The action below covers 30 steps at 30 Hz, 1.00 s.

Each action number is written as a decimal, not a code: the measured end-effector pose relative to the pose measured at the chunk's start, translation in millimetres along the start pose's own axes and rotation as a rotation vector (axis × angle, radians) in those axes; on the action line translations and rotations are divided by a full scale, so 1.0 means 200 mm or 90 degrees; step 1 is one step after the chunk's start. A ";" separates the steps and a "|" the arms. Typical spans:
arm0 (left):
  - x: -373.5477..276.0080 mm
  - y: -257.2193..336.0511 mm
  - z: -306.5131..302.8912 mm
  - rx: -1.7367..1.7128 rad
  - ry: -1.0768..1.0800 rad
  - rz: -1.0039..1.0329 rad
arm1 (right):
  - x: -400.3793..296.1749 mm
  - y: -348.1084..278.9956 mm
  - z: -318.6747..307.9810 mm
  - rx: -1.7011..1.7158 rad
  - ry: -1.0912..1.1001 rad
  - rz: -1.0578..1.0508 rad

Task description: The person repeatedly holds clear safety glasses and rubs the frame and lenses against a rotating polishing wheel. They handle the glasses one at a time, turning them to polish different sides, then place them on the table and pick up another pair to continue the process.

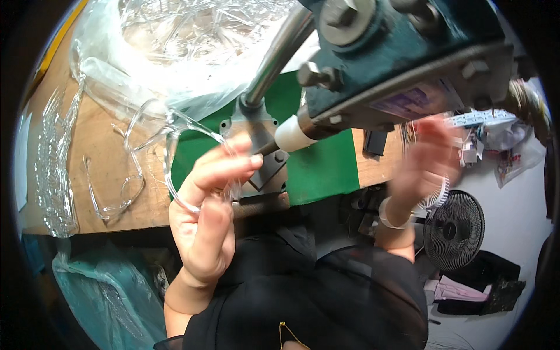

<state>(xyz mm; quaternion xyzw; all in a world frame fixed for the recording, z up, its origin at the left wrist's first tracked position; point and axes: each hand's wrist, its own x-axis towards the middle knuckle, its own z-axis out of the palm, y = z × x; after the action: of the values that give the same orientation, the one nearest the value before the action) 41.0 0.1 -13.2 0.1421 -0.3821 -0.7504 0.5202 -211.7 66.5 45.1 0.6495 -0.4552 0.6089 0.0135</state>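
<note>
My left hand (205,218) is curled around a clear plastic eyeglass frame (168,162), its fingertips close to the tip of a bench press's rod. Above the press base (262,153) a white plastic sleeve (295,133) surrounds the rod under the dark green press head (402,52). My right hand (426,157), blurred, is raised at the right beside the press head; whether it touches anything cannot be told. Another clear frame (135,177) lies on the wooden table left of my left hand, and a stack of clear frames (57,175) lies farther left.
A large plastic bag (105,83) full of clear parts stands behind the press. Green sheeting (326,170) covers the table (153,214) under the press. A black box (375,143) lies at right. A black fan (454,229) stands at lower right, a teal plastic-lined container (100,293) at lower left.
</note>
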 end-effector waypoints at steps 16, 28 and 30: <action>0.03 0.05 0.07 0.000 0.081 -0.097 | -0.65 0.52 0.32 -0.326 -0.217 0.452; 0.02 0.10 -0.03 -0.018 -0.009 -0.247 | -0.64 0.52 0.29 -0.266 -0.166 0.492; -0.02 0.08 -0.01 -0.078 -0.027 -0.258 | -0.55 0.46 0.26 -0.096 -0.107 0.533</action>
<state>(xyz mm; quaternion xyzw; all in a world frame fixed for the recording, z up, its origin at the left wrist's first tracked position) 55.5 -0.2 -3.4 0.1680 -0.3103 -0.8644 0.3583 -210.5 46.4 -105.9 0.4533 -0.7224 0.4715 -0.2245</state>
